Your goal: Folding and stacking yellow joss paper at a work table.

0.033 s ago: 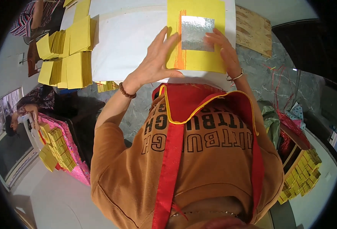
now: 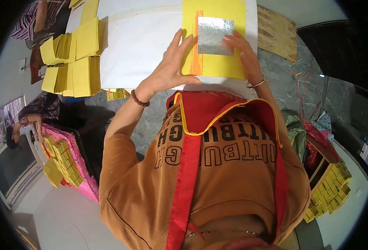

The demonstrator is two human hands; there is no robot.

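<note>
A yellow paper sheet or stack (image 2: 236,66) lies on the white tabletop in front of me, with an orange brushed strip (image 2: 197,62) running down its left part. On it sits a shiny silver foil square (image 2: 213,37). My left hand (image 2: 170,62) is open along the left edge of the yellow paper, fingers stretched away from me and thumb spread along the near edge. My right hand (image 2: 246,54) rests at the right side, its fingers apart with the fingertips over the foil's right edge. Neither hand has anything gripped in it.
Stacks of folded yellow paper (image 2: 86,39) stand at the table's left edge. Left of me, a person (image 2: 30,118) is beside a pink-covered table (image 2: 77,162) holding yellow bundles. A wooden board (image 2: 277,33) lies to the right. More yellow bundles (image 2: 327,191) are piled at lower right.
</note>
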